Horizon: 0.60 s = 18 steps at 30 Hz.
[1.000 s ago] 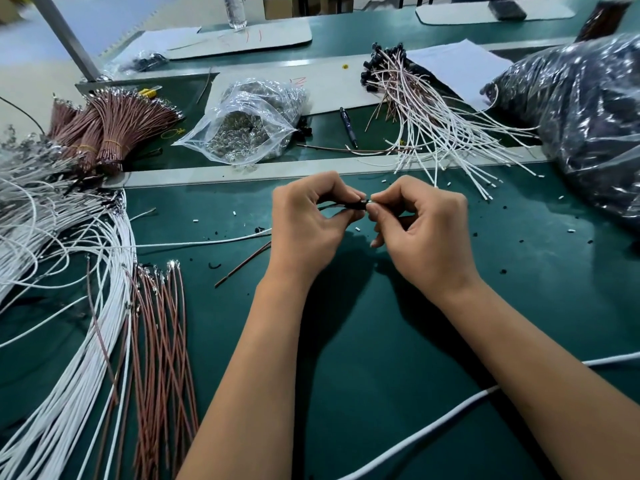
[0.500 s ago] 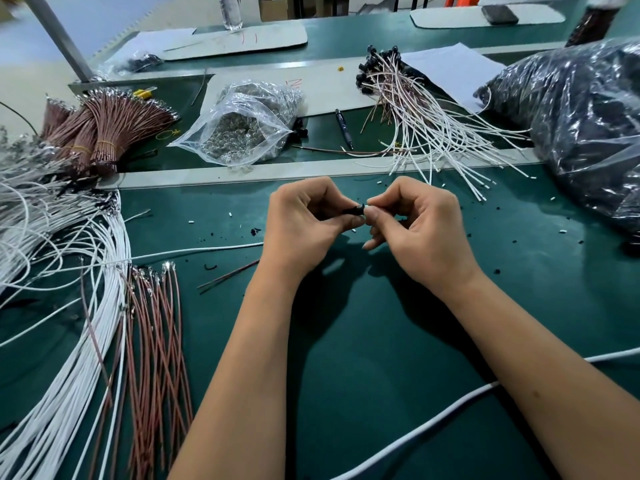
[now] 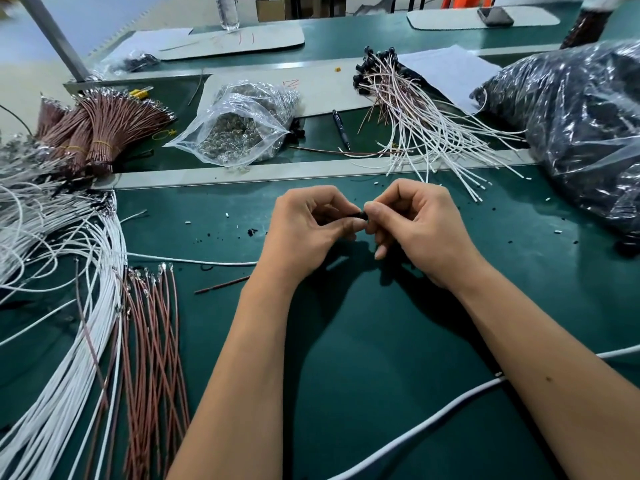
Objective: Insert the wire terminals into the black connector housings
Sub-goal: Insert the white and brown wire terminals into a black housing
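Observation:
Over the middle of the green mat, my left hand and my right hand meet fingertip to fingertip. Between them sits a small black connector housing, pinched from both sides; only a sliver of it shows. A white wire and a brown wire trail from under my left hand toward the left. Their terminal ends are hidden by my fingers. Loose brown wires and white wires with terminals lie at the left.
A heap of finished wires with black housings lies behind my hands. A clear bag of metal terminals, tied brown bundles, a pen and a big bag of black parts ring the mat. A white cable crosses the front right.
Both hands have drifted slightly down and left while still pinching the housing. The trailing white and brown wires have shifted with them.

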Motion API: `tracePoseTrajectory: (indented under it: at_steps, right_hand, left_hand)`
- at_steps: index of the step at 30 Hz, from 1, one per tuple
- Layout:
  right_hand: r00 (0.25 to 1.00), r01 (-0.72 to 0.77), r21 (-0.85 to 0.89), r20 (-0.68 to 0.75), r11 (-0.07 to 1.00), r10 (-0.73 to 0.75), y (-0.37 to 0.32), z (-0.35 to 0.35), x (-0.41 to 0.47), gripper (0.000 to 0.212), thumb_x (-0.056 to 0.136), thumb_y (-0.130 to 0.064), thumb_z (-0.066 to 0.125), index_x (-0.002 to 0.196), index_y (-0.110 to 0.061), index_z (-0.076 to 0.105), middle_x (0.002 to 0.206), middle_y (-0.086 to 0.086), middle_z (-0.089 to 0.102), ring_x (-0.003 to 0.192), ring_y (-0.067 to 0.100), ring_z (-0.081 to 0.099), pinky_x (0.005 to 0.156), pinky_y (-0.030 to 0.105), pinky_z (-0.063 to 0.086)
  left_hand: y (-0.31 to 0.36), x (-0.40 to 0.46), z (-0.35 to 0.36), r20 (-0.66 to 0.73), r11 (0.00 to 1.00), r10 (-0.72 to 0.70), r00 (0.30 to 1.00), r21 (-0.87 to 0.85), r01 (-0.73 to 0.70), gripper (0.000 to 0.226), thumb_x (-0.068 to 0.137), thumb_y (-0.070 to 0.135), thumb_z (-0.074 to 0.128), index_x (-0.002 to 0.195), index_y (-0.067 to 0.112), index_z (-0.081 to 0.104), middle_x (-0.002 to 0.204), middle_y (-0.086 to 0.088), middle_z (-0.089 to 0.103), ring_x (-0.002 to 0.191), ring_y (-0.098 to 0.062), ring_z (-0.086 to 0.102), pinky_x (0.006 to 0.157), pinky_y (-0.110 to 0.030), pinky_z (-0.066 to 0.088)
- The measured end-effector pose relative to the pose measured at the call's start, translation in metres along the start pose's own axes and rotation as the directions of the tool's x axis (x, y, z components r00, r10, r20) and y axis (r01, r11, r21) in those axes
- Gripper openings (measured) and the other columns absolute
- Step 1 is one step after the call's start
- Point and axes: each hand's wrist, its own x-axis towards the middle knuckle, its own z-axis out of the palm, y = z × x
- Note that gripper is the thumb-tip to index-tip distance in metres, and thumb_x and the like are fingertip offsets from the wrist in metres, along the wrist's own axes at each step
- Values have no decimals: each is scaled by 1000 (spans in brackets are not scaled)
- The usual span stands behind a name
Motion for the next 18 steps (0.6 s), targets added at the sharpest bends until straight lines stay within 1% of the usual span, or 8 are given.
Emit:
tracePoseTrajectory:
  at_steps: [3,5,7,9,11,13,16,18]
  right_hand:
    - [1000,26,-2,-1,1000,-26,1,0,1,9,95,-3,70,90,3,65,69,14,69,53,22,60,46,29,53]
    - [999,38,-3,-7,999,-38,2,1,0,5,94,-3,72,93,0,68,69,10,70,54,22,60,46,30,53]
    - [999,43,7,-11,999,-43,4,0,0,3,94,-4,73,92,-1,72,69,8,71,54,19,60,47,27,53]
    - [999,48,20,-1,999,-48,4,-1,1,3,94,-2,72,93,-3,75,71,7,72,56,19,62,50,26,53]
    - [998,61,9,-3,998,-61,5,-1,1,7,93,-1,71,95,-5,77,72,6,73,59,18,64,52,26,55]
    - [997,68,9,-23,998,-67,5,-1,1,8,92,-1,73,97,-5,78,73,6,73,62,17,66,54,26,56]
    - [999,40,53,-32,998,-38,6,-2,2,4,91,0,75,94,-2,76,70,6,73,60,17,67,54,26,57]
    - [1000,18,77,-7,997,-17,6,-3,2,3,90,1,75,92,0,74,70,9,73,59,18,66,54,25,56]
  left_hand:
    - [1,0,1,-2,999,-13,1000,-33,13,9,82,5,82,84,8,74,74,-4,76,58,-14,68,61,-24,52]
    - [1,0,1,4,999,-13,1000,-45,13,10,83,7,80,84,14,75,74,-1,77,57,-13,67,60,-21,51]
    - [0,0,1,7,999,-10,1000,-52,11,9,84,8,80,85,16,75,76,-1,77,59,-15,68,61,-23,52]
    - [0,0,0,-1,998,-8,1000,-70,7,9,84,7,79,86,15,76,79,-4,78,62,-20,70,64,-31,57]
    - [0,0,-1,-16,996,-8,1000,-85,7,9,84,7,79,87,14,76,80,-8,78,65,-26,72,68,-37,60]
    - [0,0,-1,-23,995,-15,1000,-97,12,9,82,6,80,87,12,76,80,-11,77,64,-25,72,68,-37,60]
    - [1,0,1,-22,995,-22,1000,-93,20,9,82,4,81,89,5,75,80,-13,77,62,-21,71,65,-31,58]
    - [2,0,0,-19,995,-38,999,-89,36,9,82,4,81,88,6,76,79,-12,77,61,-18,70,64,-28,55]
